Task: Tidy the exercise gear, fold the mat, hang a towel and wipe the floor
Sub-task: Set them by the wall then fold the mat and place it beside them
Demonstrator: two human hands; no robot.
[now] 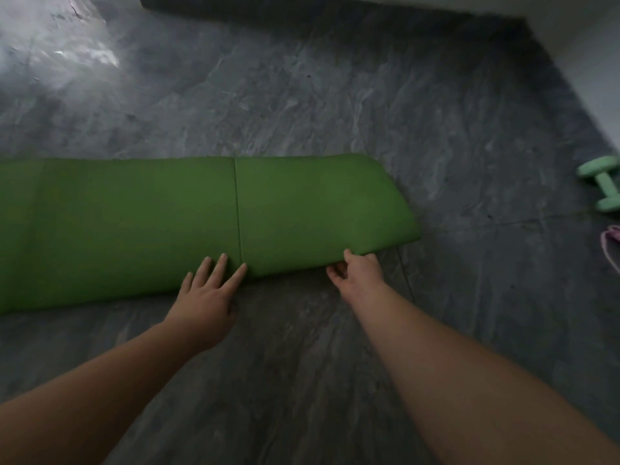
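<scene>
Under and all around our hands lies the dark stone-patterned floor (369,105), bare in front of us and bright with glare far off beyond the left hand. Across it, just ahead of both hands, runs the green mat (117,223), long and flat, reaching out past the left hand to the frame edge and ending a little beyond the right hand; a straight crease line crosses it between the two hands. Well off beyond the right hand sits a mint-green dumbbell (602,182), and nearer to us than it, a pink cord-like thing (609,243) we cannot identify. Our left hand (204,297) is spread open and flat, fingertips resting on the near edge of the mat right at the crease, holding nothing. Our right hand (360,270) is partly curled at the mat's near edge close to the end corner, thumb on top and fingers seemingly tucked beneath, pinching the edge. We judge the mat-folding step is just starting; the gear, towel and wiping look undone. Next, we would lift the gripped end and carry it over towards the left hand, pressing at the crease so the fold lands square.
</scene>
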